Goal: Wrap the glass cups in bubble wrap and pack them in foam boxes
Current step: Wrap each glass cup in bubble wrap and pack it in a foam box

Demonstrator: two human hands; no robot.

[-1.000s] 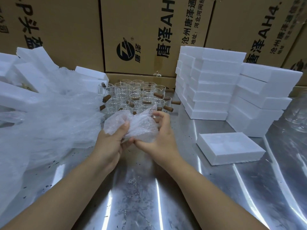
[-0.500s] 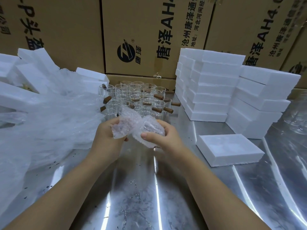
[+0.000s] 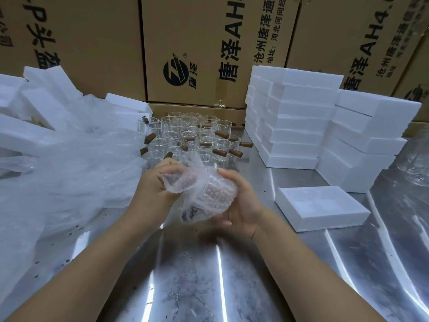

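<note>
A glass cup wrapped in bubble wrap (image 3: 209, 198) is held above the metal table between both hands. My right hand (image 3: 241, 205) cups it from the right and below. My left hand (image 3: 153, 184) pinches the loose end of the wrap at its upper left. Behind the hands stands a cluster of several bare glass cups (image 3: 192, 135) with brown wooden handles. A single low foam box (image 3: 322, 208) lies flat to the right of my right hand.
Two stacks of white foam boxes (image 3: 292, 122) rise at the back right. A heap of bubble wrap (image 3: 58, 163) with foam pieces (image 3: 30, 105) fills the left. Cardboard cartons (image 3: 209, 47) wall the back. Clear plastic (image 3: 415, 166) lies at the far right on the steel table (image 3: 197, 275).
The wrapped cup has been turned and drawn nearer to me. My right hand shifted under its right side, and my left hand now grips the loose wrap end.
</note>
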